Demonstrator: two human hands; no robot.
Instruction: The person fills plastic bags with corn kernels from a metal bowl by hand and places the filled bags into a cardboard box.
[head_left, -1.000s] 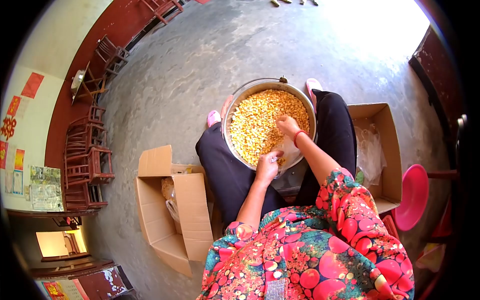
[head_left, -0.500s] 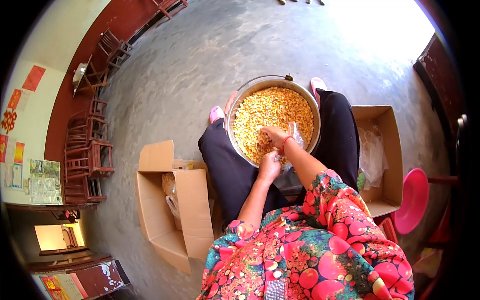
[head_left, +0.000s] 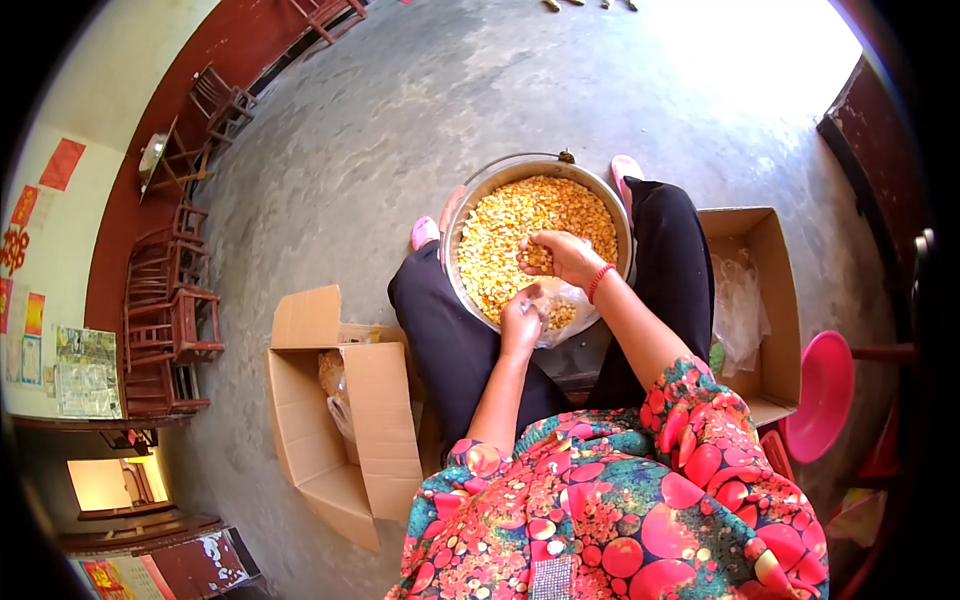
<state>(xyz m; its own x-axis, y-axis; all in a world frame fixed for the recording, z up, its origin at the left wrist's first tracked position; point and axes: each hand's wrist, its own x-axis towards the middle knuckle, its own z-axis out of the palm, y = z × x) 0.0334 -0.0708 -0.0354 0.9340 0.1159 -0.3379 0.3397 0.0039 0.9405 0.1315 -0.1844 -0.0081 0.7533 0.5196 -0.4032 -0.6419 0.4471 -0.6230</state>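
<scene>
In the middle of the frame, we see a big metal pot (head_left: 520, 170) between two legs, and it is full of yellow corn (head_left: 535, 205). The left hand (head_left: 522, 318) is at the pot's lower edge, and its grip pinches a clear bag (head_left: 572, 300) with some corn in it. The right hand (head_left: 565, 257) is above the corn in the pot, and its grip is curled round a scoop of corn.

We think corn could spill, because the bag is thin and floppy and only one hand holds it. If that pinch slips, the bag could sag and tip. If the right fingers are too loose, bits could drop between them. Bits that miss could roll over the rim onto the floor (head_left: 330, 170).

Now we count. There is one pot and one bag in hand. There are two cardboard boxes, one at the lower left (head_left: 390, 415) and one at the right (head_left: 780, 300). We see one pink basin (head_left: 818, 400) at the right, one red bracelet (head_left: 600, 280), and two pink slippers, one left of the pot (head_left: 425, 232) and one right (head_left: 626, 170). The corn bits are too many for us to count.
</scene>
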